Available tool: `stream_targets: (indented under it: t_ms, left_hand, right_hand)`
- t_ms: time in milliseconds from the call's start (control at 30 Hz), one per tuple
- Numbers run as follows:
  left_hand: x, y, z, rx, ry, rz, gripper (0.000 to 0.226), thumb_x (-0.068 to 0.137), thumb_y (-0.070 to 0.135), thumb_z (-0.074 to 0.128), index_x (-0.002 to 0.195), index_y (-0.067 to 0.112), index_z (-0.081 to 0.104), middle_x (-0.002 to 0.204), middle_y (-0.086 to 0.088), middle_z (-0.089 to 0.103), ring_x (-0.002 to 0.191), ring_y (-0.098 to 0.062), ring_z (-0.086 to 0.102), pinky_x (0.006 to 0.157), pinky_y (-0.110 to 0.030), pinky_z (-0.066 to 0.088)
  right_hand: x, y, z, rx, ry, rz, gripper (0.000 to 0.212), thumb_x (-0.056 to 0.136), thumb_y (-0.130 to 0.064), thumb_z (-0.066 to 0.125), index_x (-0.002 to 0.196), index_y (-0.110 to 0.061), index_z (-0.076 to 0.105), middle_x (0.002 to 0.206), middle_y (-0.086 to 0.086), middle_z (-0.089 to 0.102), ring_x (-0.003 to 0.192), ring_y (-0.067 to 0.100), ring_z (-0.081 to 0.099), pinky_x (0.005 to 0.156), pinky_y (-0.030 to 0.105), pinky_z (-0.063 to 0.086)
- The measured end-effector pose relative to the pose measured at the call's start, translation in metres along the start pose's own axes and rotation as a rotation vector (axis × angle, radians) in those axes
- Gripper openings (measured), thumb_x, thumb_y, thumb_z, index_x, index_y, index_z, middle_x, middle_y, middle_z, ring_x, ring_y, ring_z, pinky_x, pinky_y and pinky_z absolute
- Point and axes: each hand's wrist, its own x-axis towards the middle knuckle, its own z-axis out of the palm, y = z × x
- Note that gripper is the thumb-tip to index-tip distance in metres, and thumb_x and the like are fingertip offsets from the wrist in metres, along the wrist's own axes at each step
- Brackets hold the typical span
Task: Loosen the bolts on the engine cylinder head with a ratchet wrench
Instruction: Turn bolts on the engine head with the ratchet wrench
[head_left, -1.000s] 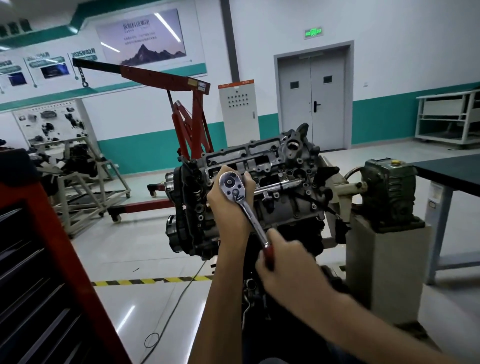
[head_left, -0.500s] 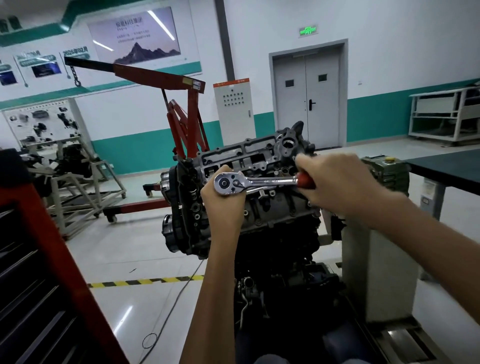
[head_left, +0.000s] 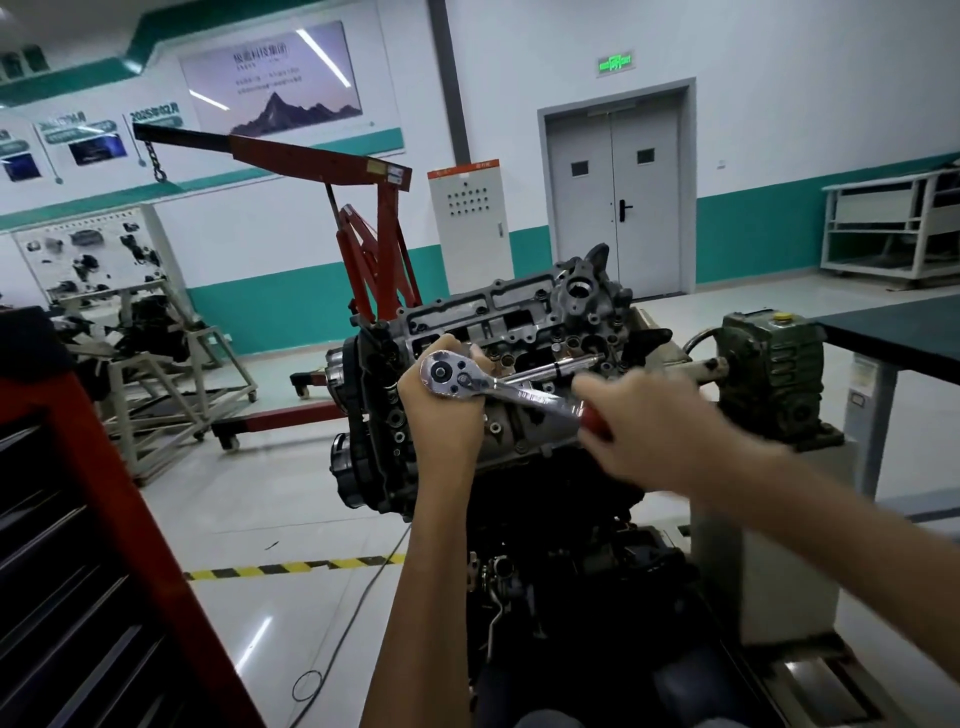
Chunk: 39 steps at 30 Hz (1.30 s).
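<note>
While the left hand (head_left: 441, 415) cups the round head of the ratchet wrench (head_left: 498, 387), its fingers curled over the top edge and behind it, the right hand (head_left: 649, 426) is wrapped closed round the red grip at the far end, blurred by motion. The wrench sits on the near left part of the cylinder head (head_left: 519, 312), its handle sloping down to the right. The bolt under the socket is hidden.

To do this step well, the left hand should press the wrench head square onto the bolt so the socket does not ride off. The right hand should pull from the very end of the grip in smooth arcs. A chrome bar (head_left: 563, 365) lies on the cylinder head just behind the handle, and the knuckles need to stay out of its way.

Compared with 0.5 s ago, the handle has dropped from nearly level and the right hand sits lower. 1 s ago the handle pointed down toward the person. This is probably the ratcheting return stroke after a loosening pull. The left hand has kept its place on the wrench head throughout.
</note>
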Motion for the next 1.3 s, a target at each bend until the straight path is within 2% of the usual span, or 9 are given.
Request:
stream_targets:
  t_ms: [233, 367, 500, 633, 767, 933, 1100, 1200, 1300]
  left_hand:
    - [0.0, 0.0, 0.0, 0.107, -0.006, 0.005, 0.038, 0.084, -0.007, 0.06, 0.06, 0.013, 0.038, 0.052, 0.01, 0.037, 0.051, -0.003, 0.03, 0.051, -0.013, 0.029]
    - [-0.008, -0.004, 0.008, 0.075, 0.109, 0.017, 0.031, 0.087, -0.001, 0.061, 0.065, 0.014, 0.045, 0.057, 0.012, 0.044, 0.054, -0.002, 0.04, 0.053, -0.015, 0.038]
    - [-0.014, -0.009, 0.016, 0.055, 0.106, -0.124, 0.023, 0.092, 0.023, 0.06, 0.076, 0.033, 0.048, 0.069, 0.014, 0.054, 0.059, 0.004, 0.052, 0.063, -0.01, 0.043]
    - [-0.003, -0.005, 0.007, 0.053, 0.095, -0.025, 0.042, 0.088, 0.009, 0.063, 0.059, 0.026, 0.039, 0.055, 0.014, 0.037, 0.05, -0.002, 0.036, 0.057, -0.02, 0.037]
    - [0.0, -0.006, -0.004, 0.081, 0.014, 0.04, 0.044, 0.087, -0.006, 0.059, 0.057, 0.02, 0.039, 0.048, 0.014, 0.038, 0.048, 0.001, 0.033, 0.053, -0.012, 0.031]
    - [-0.002, -0.002, 0.001, 0.149, -0.027, 0.033, 0.04, 0.086, -0.002, 0.063, 0.058, 0.015, 0.041, 0.051, 0.012, 0.038, 0.051, -0.003, 0.031, 0.053, -0.016, 0.029]
    - [-0.015, 0.0, 0.012, 0.099, 0.151, 0.004, 0.029, 0.088, 0.016, 0.064, 0.068, 0.028, 0.047, 0.059, 0.02, 0.052, 0.055, 0.002, 0.047, 0.063, -0.016, 0.041]
    - [-0.016, 0.007, 0.022, -0.15, 0.059, -0.17, 0.019, 0.076, 0.035, 0.062, 0.059, 0.041, 0.056, 0.056, 0.023, 0.054, 0.056, 0.005, 0.05, 0.074, -0.02, 0.045]
    - [-0.01, 0.008, 0.022, -0.198, 0.004, -0.11, 0.033, 0.074, 0.018, 0.059, 0.047, 0.031, 0.045, 0.05, 0.017, 0.038, 0.052, 0.001, 0.033, 0.068, -0.014, 0.041]
  right_hand:
    - [0.019, 0.021, -0.024, -0.164, 0.131, 0.023, 0.015, 0.085, -0.028, 0.056, 0.089, -0.02, 0.044, 0.066, -0.007, 0.048, 0.059, 0.013, 0.05, 0.063, 0.026, 0.043]
    - [-0.023, -0.034, 0.029, 0.093, 0.068, 0.156, 0.019, 0.086, -0.034, 0.047, 0.081, -0.025, 0.032, 0.069, -0.002, 0.053, 0.063, 0.021, 0.057, 0.057, 0.027, 0.04]
    - [-0.032, -0.076, 0.061, 0.561, -0.001, 0.184, 0.008, 0.088, -0.026, 0.047, 0.09, -0.019, 0.044, 0.068, -0.001, 0.054, 0.06, 0.019, 0.058, 0.056, 0.028, 0.046]
    - [-0.021, -0.042, 0.036, 0.305, -0.017, 0.059, 0.008, 0.086, -0.026, 0.046, 0.09, -0.02, 0.043, 0.07, 0.002, 0.055, 0.066, 0.026, 0.06, 0.057, 0.029, 0.044]
    - [0.013, 0.009, -0.015, -0.035, 0.016, -0.107, 0.012, 0.085, -0.026, 0.052, 0.08, -0.025, 0.04, 0.057, -0.012, 0.043, 0.049, 0.006, 0.048, 0.05, 0.016, 0.037]
    - [0.018, 0.021, -0.021, -0.13, 0.134, 0.039, 0.015, 0.085, -0.031, 0.054, 0.089, -0.02, 0.045, 0.063, -0.008, 0.046, 0.061, 0.015, 0.051, 0.067, 0.03, 0.046]
    - [-0.026, -0.038, 0.036, 0.24, 0.07, 0.224, 0.017, 0.084, -0.032, 0.05, 0.077, -0.023, 0.037, 0.06, -0.006, 0.044, 0.059, 0.022, 0.054, 0.056, 0.028, 0.042]
    - [-0.034, -0.072, 0.057, 0.68, 0.003, 0.218, 0.012, 0.082, -0.022, 0.054, 0.077, -0.026, 0.044, 0.065, -0.006, 0.056, 0.056, 0.011, 0.057, 0.058, 0.031, 0.051]
    - [-0.034, -0.058, 0.053, 0.614, -0.017, 0.208, 0.013, 0.083, -0.023, 0.052, 0.076, -0.025, 0.041, 0.064, -0.004, 0.051, 0.056, 0.017, 0.057, 0.058, 0.033, 0.051]
